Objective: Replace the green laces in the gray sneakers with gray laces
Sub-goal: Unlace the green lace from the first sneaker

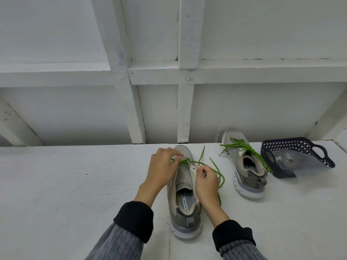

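The left hand (163,166) has its fingers (175,153) curled, pinching the thin green lace (216,170) at the near gray mesh sneaker (185,194); the right hand (206,182) pinches its eyelet flap; the second gray sneaker (244,169), loosely green-laced, sits right on the white tabletop (75,184), beside a dark blue perforated plastic basket (293,154).

Gray mesh-cloth sneakers (185,186) with smooth white rubbery soles sit on a matt, slightly rough white-painted table (75,184). Thin green cord laces (217,167), a dark perforated plastic basket (293,147) and ribbed gray knit sleeves (116,243) complete the scene.
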A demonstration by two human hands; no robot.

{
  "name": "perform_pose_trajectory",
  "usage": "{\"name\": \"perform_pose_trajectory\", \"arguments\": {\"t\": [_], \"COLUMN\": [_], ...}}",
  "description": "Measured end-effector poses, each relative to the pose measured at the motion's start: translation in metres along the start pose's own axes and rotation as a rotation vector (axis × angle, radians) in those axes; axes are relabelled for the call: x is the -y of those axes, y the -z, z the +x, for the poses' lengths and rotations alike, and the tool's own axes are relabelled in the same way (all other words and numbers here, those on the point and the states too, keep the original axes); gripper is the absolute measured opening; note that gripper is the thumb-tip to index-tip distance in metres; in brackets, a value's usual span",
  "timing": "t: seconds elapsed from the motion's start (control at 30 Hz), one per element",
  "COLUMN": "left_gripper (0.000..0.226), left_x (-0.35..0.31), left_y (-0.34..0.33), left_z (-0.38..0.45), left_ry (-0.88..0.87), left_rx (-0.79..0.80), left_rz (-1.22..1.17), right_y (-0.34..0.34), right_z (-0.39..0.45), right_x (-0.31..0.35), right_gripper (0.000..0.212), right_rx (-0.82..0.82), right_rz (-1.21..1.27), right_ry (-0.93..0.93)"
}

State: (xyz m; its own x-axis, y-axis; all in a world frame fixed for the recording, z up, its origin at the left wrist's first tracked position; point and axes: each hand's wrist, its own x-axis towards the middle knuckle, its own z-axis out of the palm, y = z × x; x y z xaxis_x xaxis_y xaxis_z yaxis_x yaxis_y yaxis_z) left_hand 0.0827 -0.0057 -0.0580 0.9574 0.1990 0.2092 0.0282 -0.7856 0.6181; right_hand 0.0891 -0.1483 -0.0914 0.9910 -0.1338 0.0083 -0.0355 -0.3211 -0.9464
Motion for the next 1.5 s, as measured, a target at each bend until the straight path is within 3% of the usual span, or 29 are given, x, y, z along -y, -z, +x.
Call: {"name": "perform_pose_trajectory", "arguments": {"t": [0.1,0.3,0.4,0.47,0.6,0.7,0.77,0.87,1.0,1.07,1.23,1.5], "left_gripper": [0.022,0.018,0.01,0.008,0.014,0.015,0.017,0.017,0.012,0.017,0.012,0.014], "left_x": [-0.004,-0.005,0.0,-0.001,-0.009,-0.013,-0.011,0.001,0.0,-0.001,0.007,0.006], "left_y": [-0.006,-0.006,-0.007,-0.009,-0.012,-0.004,0.006,0.015,0.015,0.008,-0.001,0.0], "left_z": [0.01,0.014,0.017,0.014,0.0,-0.003,-0.002,-0.001,0.001,0.003,0.007,-0.015], "left_ry": [0.093,0.231,0.202,0.174,0.264,0.343,0.357,0.247,0.256,0.29,0.35,0.258], "left_rx": [0.207,0.241,0.308,0.293,0.109,-0.058,-0.111,-0.086,0.117,0.219,0.295,0.079], "left_rz": [0.193,0.11,0.017,-0.207,-0.866,-1.094,-0.978,-0.483,-0.086,-0.014,-0.353,-0.965], "right_y": [0.0,0.0,-0.001,-0.001,-0.001,0.0,0.001,0.002,0.002,0.002,0.002,0.0], "right_z": [0.0,-0.002,-0.002,-0.002,-0.002,-0.004,-0.005,-0.006,-0.007,-0.006,-0.006,-0.005], "right_x": [0.001,0.0,0.0,-0.001,0.0,0.003,0.004,0.006,0.006,0.005,0.003,0.002], "right_gripper": [0.025,0.026,0.027,0.027,0.028,0.034,0.037,0.034,0.028,0.026,0.026,0.023], "right_rx": [-0.012,-0.014,-0.013,-0.011,-0.015,-0.012,-0.015,-0.014,-0.019,-0.022,-0.016,-0.012], "right_rz": [0.014,0.021,0.03,0.031,0.05,0.063,0.062,0.061,0.06,0.051,0.044,0.064], "right_ry": [0.01,0.016,0.014,0.015,0.014,0.031,0.035,0.033,0.036,0.036,0.039,0.012]}}
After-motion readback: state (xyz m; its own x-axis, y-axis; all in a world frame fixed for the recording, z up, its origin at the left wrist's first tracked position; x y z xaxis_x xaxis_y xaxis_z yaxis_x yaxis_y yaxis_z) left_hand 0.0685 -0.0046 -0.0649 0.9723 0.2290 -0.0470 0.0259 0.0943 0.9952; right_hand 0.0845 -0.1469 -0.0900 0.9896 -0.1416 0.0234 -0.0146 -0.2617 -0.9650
